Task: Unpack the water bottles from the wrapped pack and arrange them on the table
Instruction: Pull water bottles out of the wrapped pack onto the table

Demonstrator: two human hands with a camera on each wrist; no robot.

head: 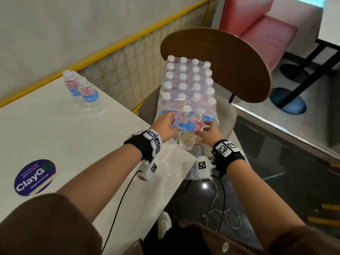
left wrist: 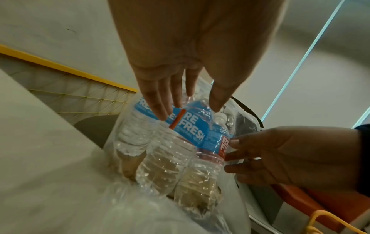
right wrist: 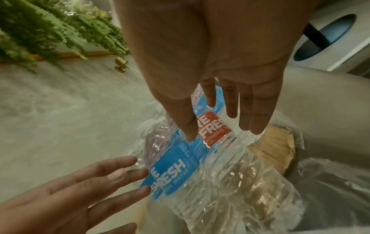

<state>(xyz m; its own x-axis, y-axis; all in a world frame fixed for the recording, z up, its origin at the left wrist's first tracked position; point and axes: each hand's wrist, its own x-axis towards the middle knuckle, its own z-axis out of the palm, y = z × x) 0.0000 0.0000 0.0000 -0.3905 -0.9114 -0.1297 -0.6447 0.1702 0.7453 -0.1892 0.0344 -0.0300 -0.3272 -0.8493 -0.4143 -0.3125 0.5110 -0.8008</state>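
Observation:
A shrink-wrapped pack of water bottles (head: 185, 83) stands on a chair seat beside the white table (head: 55, 129). Its near end is torn open and two front bottles (head: 189, 133) with blue and red labels stick out. My left hand (head: 166, 122) reaches in with straight fingers that touch the blue label (left wrist: 186, 131). My right hand (head: 209, 128) is spread open against the red-labelled bottle (right wrist: 216, 131). In the left wrist view my left hand (left wrist: 190, 109) hovers over the bottle tops. Two unpacked bottles (head: 82, 91) stand upright at the table's far edge.
Loose clear wrap (head: 176, 159) drapes over the table corner. The wooden chair back (head: 230, 61) rises behind the pack. A yellow-framed mesh screen (head: 128, 61) lines the table's far side. A round purple sticker (head: 35, 176) lies on the table. Cables (head: 220, 216) trail on the dark floor.

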